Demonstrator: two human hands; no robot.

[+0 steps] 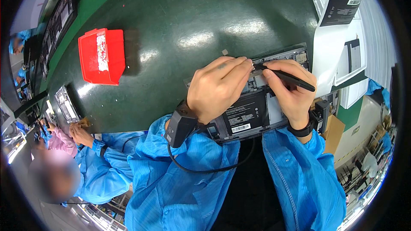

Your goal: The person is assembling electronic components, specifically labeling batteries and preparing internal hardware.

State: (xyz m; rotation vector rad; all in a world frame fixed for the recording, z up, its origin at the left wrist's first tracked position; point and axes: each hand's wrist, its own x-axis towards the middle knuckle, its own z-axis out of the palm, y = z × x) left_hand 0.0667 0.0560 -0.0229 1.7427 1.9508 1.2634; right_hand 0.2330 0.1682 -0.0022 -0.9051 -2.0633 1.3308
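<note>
An opened flat electronic device (214, 134), like a tablet or laptop body, lies in front of me, its inner parts bare. A black battery (246, 113) with a white printed label sits in its near half. My right hand (295, 90) is closed round a slim black tool (295, 80), shaped like tweezers, whose tip points left at the device's far part. Beside that tip, my left hand (220, 86) rests over the device with its fingers bent and pressed together. Whatever is between the left fingertips is hidden.
A red plastic bin (102, 57) stands at left on the dark green table (184, 8). White sheets and trays (353, 55) with black panels are at right. Another device (67, 104) lies near a co-worker's hands (80, 134) at far left. A cable (205, 171) hangs from my left wrist unit.
</note>
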